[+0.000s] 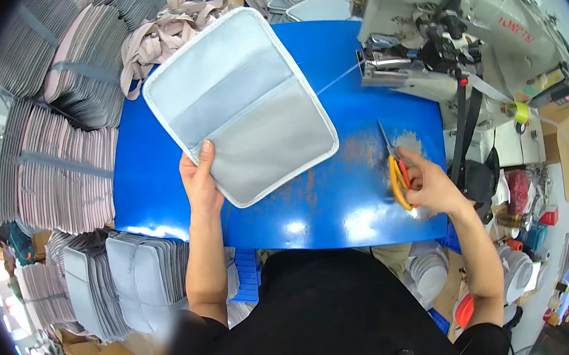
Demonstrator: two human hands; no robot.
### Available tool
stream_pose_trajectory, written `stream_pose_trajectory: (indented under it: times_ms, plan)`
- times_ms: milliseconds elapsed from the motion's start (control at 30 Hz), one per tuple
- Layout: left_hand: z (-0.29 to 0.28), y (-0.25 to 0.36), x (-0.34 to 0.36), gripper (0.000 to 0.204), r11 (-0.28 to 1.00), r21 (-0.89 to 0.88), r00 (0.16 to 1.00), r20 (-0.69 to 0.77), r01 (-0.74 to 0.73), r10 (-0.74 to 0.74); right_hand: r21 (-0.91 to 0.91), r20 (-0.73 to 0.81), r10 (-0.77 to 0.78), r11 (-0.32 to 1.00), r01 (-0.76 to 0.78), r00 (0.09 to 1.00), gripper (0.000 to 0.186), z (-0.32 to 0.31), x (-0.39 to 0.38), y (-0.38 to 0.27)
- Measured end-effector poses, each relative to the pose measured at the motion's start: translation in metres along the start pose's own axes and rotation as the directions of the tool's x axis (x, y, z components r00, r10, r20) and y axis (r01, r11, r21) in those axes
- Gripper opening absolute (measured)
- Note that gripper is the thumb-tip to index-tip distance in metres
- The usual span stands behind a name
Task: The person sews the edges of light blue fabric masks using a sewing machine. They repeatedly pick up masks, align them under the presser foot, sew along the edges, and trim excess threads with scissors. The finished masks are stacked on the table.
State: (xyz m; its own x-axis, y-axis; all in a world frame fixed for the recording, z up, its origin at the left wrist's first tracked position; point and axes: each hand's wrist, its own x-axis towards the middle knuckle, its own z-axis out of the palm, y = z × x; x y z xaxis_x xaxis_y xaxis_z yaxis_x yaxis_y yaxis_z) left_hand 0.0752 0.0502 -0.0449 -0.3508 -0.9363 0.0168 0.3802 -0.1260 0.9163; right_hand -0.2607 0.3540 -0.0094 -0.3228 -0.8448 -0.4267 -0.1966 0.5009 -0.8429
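**Grey panel (pixel 249 101) pinched at its edge by the left hand (pixel 203 179), scissors (pixel 398 176) in the right hand (pixel 429 182)**

The panel is above and to the right of the left fingers, turned at a slant over the blue table (pixel 349 202). Whether its lower corner touches the table, one cannot tell. The left thumb lies flat on its front face, and the other fingers go behind, so the grip is closed on the lower left edge.

The panel looks light and rather stiff, since it keeps its flat shape from one-sided hold. Its cloth is probably smooth and a little slippery, not fragile. The corded border seems the best place to take hold; the pocket cloth inside may be softer and could wrinkle.

From the edge farthest from the left fingers, a pale thread (pixel 339 79) goes to the sewing machine (pixel 466 27), which stands beyond the right fingers. These right fingers are bent around the scissors' orange and red handles, well apart from the thread, with the blades pointing away from the person.

Farther out, beyond the left fingertips, is a heap of pinkish straps (pixel 175 26); to the left of that hand stand tied stacks of panels (pixel 65 166).
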Motion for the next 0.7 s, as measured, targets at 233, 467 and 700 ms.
stream_pose_trajectory:
  times_ms: [233, 467, 700]
  plan:
    - [0.013, 0.023, -0.007, 0.035, 0.969, 0.136, 0.979, 0.052, -0.205, 0.199, 0.337, -0.082, -0.259, 0.902, 0.271, 0.962, 0.064, 0.060, 0.035, -0.047]
    - [0.030, 0.074, -0.050, 0.021, 0.109, 0.723, 0.689, 0.585, -0.682, 0.428, -0.187, -0.240, -0.257, 0.959, 0.215, 0.936, 0.061, 0.062, 0.052, -0.036]
    - [0.038, 0.060, -0.097, 0.064, 0.096, 0.731, 0.645, 0.649, -0.676, -0.403, -0.749, -0.265, -0.413, 0.658, 0.084, 0.871, 0.046, 0.028, 0.009, -0.003]
